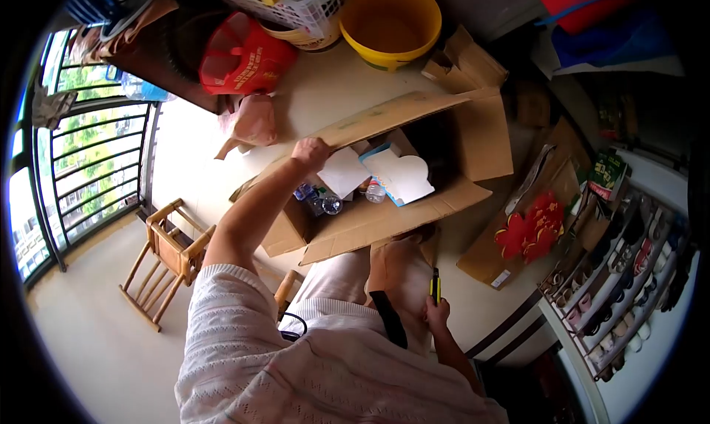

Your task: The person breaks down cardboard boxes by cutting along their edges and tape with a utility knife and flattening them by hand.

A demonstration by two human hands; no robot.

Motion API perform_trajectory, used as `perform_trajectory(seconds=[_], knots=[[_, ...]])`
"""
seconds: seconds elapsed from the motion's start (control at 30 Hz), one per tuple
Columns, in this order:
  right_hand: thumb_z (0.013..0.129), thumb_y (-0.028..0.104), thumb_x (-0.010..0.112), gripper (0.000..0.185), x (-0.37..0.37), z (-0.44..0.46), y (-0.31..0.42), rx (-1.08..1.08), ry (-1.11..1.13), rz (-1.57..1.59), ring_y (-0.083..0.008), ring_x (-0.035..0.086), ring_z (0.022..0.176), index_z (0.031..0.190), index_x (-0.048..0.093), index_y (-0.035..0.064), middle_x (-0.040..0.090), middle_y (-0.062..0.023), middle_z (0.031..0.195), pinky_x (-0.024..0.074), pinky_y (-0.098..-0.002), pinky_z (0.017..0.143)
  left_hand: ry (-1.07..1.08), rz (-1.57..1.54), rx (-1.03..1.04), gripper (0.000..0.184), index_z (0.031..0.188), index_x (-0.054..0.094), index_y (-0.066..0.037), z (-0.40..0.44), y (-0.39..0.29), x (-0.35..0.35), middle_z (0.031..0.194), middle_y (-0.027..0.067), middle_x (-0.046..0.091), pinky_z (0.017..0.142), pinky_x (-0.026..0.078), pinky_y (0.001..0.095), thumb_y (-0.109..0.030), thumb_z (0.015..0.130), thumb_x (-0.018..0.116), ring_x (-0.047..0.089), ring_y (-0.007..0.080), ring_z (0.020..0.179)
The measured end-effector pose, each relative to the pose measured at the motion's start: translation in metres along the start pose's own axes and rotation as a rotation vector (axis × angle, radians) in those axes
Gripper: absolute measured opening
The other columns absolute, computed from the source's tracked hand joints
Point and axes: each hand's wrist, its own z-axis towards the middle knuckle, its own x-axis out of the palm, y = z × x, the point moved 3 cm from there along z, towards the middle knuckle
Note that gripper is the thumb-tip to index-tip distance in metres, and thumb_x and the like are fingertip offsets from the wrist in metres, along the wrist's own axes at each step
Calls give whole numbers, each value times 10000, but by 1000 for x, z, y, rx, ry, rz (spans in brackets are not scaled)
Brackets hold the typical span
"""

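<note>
A large open cardboard box [399, 231] stands in front of my knees with its flaps spread. My left hand [310, 155] is closed over the edge of its far flap [384, 120]. Inside lie clear plastic bottles [322, 202], a white sheet [345, 174] and a white card with a blue edge [403, 174]. Low beside my right leg, my right hand [437, 314] is wrapped round a yellow and black utility knife [435, 286], pointing up and apart from the box. Whether its blade is out cannot be made out.
Beyond the box stand a yellow basin [392, 24], a red bucket [244, 58] and a white basket [296, 9]. A wooden chair [174, 250] is at left, near a railed window [96, 150]. Flattened cardboard [481, 265] and a shoe rack [621, 276] are at right.
</note>
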Motion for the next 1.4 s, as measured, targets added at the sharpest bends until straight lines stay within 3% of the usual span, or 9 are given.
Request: perform_trajectory(seconds=[0.2,0.5,0.67,0.8,1.0,1.1,1.17,1.3,1.4], knots=[[826,207,591,235,-8,3,19,-53,13,-22,-163,504,391,759,484,8,510,-62,520,402,-297,369,-62,-102,-143,119,725,634,-57,-89,94,30,795,162,610,699,476,429,-128,695,543,598,364,791],[812,201,592,224,-13,15,13,-79,55,12,-166,522,423,783,486,6,526,-69,545,425,-302,398,33,-97,-681,216,806,678,-69,-204,231,73,866,171,642,728,497,396,-159,774,485,628,325,830],[772,270,613,289,-10,33,-7,-72,12,-174,-213,587,530,791,537,-8,586,-114,620,465,-334,500,86,-85,-980,236,826,687,-78,-247,230,75,912,164,653,729,518,395,-166,804,470,641,298,862],[803,223,600,239,3,55,-22,-255,-60,-258,-170,537,437,756,510,6,542,-66,557,423,-311,407,275,-154,-851,253,800,686,-114,-214,204,163,882,130,666,691,534,387,-284,785,500,655,254,827],[797,261,606,281,-2,36,-11,-248,-66,-61,-182,565,484,712,516,8,550,-60,558,436,-322,449,267,-285,136,205,839,656,-172,-126,8,79,854,54,654,674,503,385,-279,830,481,625,254,787],[794,253,594,235,-9,26,-14,-118,-20,-6,-216,583,560,769,536,26,564,-99,628,458,-349,513,200,-458,211,184,855,663,-168,-108,-40,42,850,69,657,722,492,382,-263,789,521,622,258,802],[790,220,580,185,-18,20,-19,-349,-94,-237,-242,581,621,824,546,41,559,-132,693,463,-368,555,220,-467,249,190,868,671,-168,-101,-57,18,859,82,658,752,485,372,-252,769,532,621,267,802],[779,144,557,140,-42,-44,46,-551,-73,-901,-281,563,726,896,544,68,535,-175,786,460,-390,615,687,-196,327,230,887,674,-96,-110,-79,-48,834,72,675,710,521,346,-273,788,567,648,220,781],[684,160,627,186,-43,-19,23,-513,-183,-546,-315,554,645,784,534,34,518,-152,638,447,-431,553,1124,-326,164,253,865,662,-39,-138,-76,-91,807,85,666,616,552,346,-281,816,606,648,191,714]])
